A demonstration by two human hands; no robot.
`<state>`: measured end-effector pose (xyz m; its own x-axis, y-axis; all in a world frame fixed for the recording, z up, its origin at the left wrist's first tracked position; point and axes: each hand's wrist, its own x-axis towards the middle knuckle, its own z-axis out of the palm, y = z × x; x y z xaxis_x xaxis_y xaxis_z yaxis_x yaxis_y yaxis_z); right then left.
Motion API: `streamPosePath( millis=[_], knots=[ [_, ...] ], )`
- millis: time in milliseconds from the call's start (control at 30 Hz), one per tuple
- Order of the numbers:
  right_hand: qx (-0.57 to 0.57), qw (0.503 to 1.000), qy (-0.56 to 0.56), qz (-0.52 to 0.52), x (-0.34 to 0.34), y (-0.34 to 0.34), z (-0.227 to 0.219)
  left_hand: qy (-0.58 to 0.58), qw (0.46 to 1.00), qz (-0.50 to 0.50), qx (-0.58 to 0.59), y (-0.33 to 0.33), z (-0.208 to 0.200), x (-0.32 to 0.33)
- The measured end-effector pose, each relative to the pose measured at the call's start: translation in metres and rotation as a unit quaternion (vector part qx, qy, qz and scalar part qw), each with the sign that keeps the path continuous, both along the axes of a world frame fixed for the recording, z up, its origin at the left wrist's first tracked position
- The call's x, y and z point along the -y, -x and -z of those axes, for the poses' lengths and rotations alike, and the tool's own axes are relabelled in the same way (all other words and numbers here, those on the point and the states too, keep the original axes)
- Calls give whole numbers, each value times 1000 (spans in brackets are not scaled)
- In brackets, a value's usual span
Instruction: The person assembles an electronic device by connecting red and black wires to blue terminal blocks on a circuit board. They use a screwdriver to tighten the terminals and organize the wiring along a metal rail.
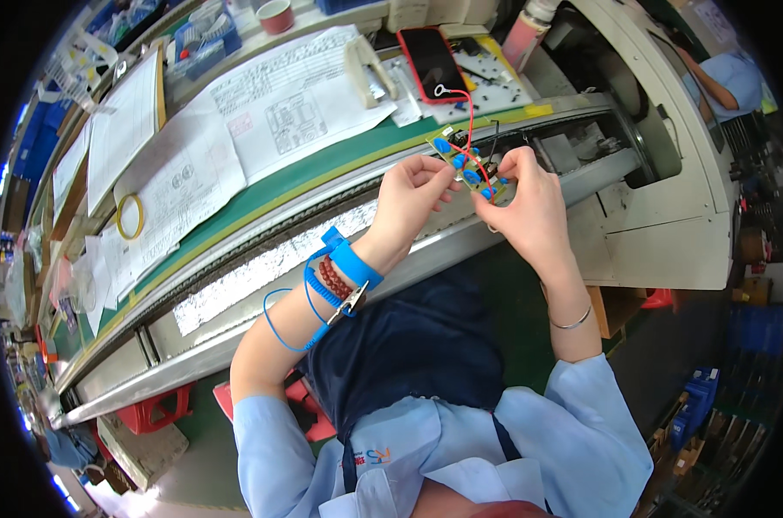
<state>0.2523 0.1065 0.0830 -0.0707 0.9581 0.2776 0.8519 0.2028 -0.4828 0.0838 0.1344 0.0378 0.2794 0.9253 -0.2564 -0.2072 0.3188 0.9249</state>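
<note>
Above the near rail of the bench, my two hands hold a small green circuit board (444,154), tilted, with several round blue parts on it. My left hand (413,200) pinches at the board's left edge, its fingertips pressed together; whether a small part sits between them too is hidden. On the opposite side, my right hand (534,205) grips the lower right end between thumb and fingers. A red wire (471,121) rises from the board and ends in a metal ring terminal (440,90) over a phone. A short black wire also sticks up from the board.
Behind the board lie the red-cased phone (430,65) and scattered small black parts. Printed drawings (296,112), a tape roll (130,217) and clipboards cover the left bench. A blue wrist strap (354,264) with a coiled cord circles my left wrist. A white machine housing (668,233) stands right.
</note>
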Motion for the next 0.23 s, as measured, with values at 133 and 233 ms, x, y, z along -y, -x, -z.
streamPosePath(
  millis=[133, 233],
  knots=[
    [-18, 999, 16, 40, -9, -39, -29, -20, 1000, 14, -18, -18, -13, 1],
    [3, 998, -1, 67, -20, -75, -51, -24, 998, 33, -48, -15, -8, 5]
  ],
)
